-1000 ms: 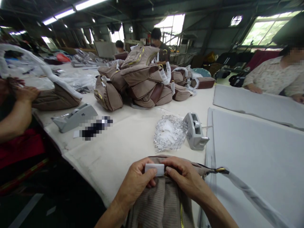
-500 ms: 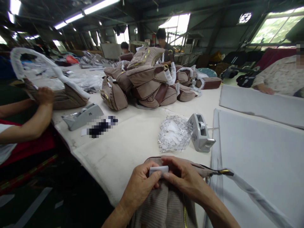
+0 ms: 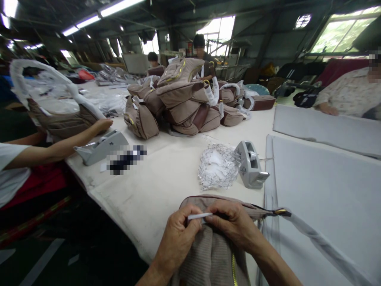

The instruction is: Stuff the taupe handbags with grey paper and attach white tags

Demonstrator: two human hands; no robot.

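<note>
A small white strip (image 3: 199, 216) is pinched between both hands, seen nearly edge-on. My left hand (image 3: 178, 234) grips its left end between thumb and fingers. At its right end, my right hand (image 3: 233, 224) is closed on it the same way. Directly beneath lies a brown ribbed bag (image 3: 205, 258) with a yellow zipper, at the table's near edge. Its strap (image 3: 321, 246), wrapped in white material, runs off to the lower right.
Beyond the hands are a pile of small white tags (image 3: 218, 167) and a grey tape dispenser (image 3: 251, 165). A second dispenser (image 3: 102, 147) stands left, near a person's arm (image 3: 59, 149). Brown bags (image 3: 184, 99) are heaped behind; grey sheets (image 3: 324, 178) lie right.
The white strip has tilted from showing its flat face to nearly edge-on, still between both hands. At the left, the other person's near hand has moved right, away from the bag there.
</note>
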